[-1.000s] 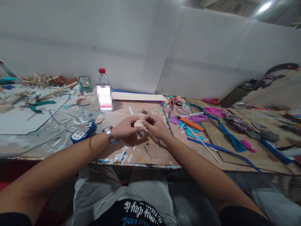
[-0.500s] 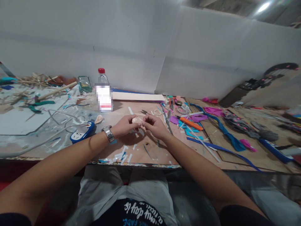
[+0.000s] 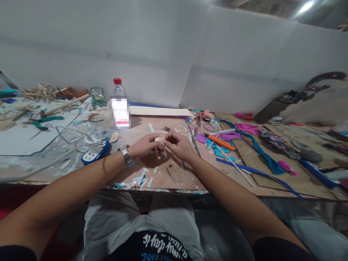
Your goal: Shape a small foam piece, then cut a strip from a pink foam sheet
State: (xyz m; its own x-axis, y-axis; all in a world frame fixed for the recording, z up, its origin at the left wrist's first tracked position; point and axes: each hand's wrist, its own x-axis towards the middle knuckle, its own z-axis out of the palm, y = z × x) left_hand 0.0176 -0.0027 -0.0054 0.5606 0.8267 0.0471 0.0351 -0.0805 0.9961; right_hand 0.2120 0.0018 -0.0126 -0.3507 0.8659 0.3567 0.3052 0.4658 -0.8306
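Pale piece (image 3: 160, 140) shifted slightly toward right hand (image 3: 176, 144) since earlier frame; between hands, above surface (image 3: 163, 121). Left hand (image 3: 144, 146) fingers pinching it; right fingers apparently pinching edge, blurry. Hard tug could tear piece.

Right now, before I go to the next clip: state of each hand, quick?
Left hand: closed, holding a small pale pink piece.
Right hand: closed, pinching the right side of the same piece.
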